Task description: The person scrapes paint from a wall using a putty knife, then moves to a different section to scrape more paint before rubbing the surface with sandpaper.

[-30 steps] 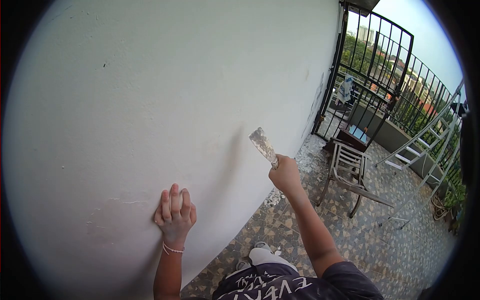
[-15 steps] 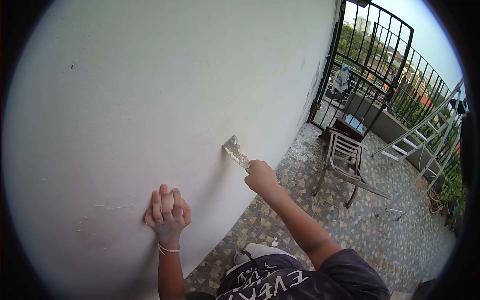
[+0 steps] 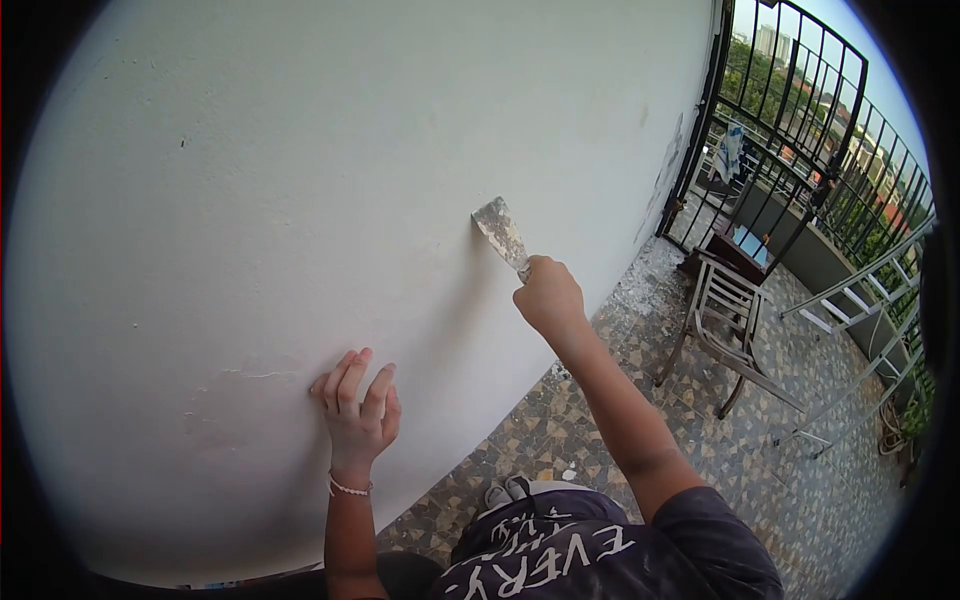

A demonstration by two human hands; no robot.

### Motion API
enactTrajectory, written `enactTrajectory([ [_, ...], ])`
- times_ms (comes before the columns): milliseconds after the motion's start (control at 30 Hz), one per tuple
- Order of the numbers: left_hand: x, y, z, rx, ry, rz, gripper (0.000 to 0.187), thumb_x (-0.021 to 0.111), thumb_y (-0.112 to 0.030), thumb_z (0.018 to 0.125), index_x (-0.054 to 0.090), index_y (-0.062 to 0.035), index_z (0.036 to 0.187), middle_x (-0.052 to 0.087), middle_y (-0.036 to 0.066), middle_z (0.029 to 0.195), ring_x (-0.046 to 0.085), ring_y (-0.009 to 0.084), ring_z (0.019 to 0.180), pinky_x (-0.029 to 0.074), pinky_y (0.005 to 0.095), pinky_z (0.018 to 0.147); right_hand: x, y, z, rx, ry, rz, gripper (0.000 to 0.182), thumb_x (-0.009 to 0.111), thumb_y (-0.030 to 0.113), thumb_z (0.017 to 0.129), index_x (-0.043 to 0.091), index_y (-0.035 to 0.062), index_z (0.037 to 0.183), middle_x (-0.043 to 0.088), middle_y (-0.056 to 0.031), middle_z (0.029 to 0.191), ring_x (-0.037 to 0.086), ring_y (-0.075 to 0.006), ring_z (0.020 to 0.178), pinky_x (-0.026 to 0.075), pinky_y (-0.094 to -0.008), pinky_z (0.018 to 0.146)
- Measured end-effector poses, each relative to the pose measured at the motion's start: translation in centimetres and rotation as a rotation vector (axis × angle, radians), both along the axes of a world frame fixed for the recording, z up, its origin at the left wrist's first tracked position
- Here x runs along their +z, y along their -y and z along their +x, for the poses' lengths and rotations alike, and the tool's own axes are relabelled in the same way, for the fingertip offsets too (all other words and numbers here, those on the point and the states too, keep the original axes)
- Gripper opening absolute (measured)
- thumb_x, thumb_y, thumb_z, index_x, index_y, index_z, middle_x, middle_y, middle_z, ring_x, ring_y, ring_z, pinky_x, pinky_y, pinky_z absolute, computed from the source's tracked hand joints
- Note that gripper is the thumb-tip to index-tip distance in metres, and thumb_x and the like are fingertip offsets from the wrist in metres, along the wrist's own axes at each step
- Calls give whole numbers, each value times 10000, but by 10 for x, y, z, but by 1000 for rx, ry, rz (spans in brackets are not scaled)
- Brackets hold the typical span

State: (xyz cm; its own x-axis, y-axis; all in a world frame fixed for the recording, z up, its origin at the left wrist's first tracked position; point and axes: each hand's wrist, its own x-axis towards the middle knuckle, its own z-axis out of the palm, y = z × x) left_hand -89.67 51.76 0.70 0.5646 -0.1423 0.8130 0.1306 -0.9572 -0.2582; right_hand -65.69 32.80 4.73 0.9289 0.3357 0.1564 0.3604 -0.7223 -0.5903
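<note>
My right hand (image 3: 552,300) is wrapped round the handle of a putty knife (image 3: 503,232). The knife's wide, paint-crusted metal blade has its edge at the white wall (image 3: 300,200). Lower and to the left, my left hand (image 3: 360,408) rests on the same wall with fingers spread and bent, holding nothing. A pale bracelet circles that wrist. Left of this hand, the wall shows cracked, lifted paint and a faint pinkish patch.
A wooden slatted chair (image 3: 728,310) stands on the mosaic floor (image 3: 620,400) at right. Beyond it are a black metal gate (image 3: 775,95), railings and a metal ladder (image 3: 868,290). White flakes (image 3: 648,280) lie along the wall's foot.
My right hand and the putty knife have moved up the wall. My left hand has tilted, with its fingers less upright. The view has shifted, so the chair and gate appear further right.
</note>
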Motion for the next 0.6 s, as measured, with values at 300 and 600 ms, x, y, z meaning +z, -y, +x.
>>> enactTrajectory([
  [300, 16, -8, -49, 16, 166, 75, 187, 578, -141, 944, 621, -125, 1125, 497, 90, 1269, 506, 277, 1191, 442, 447, 938, -76, 22, -18, 99, -138, -151, 168, 605, 41, 748, 666, -30, 887, 699, -257, 880, 691, -427, 862, 555, -487, 792],
  [600, 62, -43, -124, 569, 512, 44, 465, 491, -292, 1029, 494, -55, 1429, 345, 209, 1520, 372, 380, 1389, 346, 508, 1115, 17, 32, -55, 46, 111, 176, 45, 539, -12, 798, 551, -55, 795, 630, -242, 720, 631, -432, 682, 496, -473, 639],
])
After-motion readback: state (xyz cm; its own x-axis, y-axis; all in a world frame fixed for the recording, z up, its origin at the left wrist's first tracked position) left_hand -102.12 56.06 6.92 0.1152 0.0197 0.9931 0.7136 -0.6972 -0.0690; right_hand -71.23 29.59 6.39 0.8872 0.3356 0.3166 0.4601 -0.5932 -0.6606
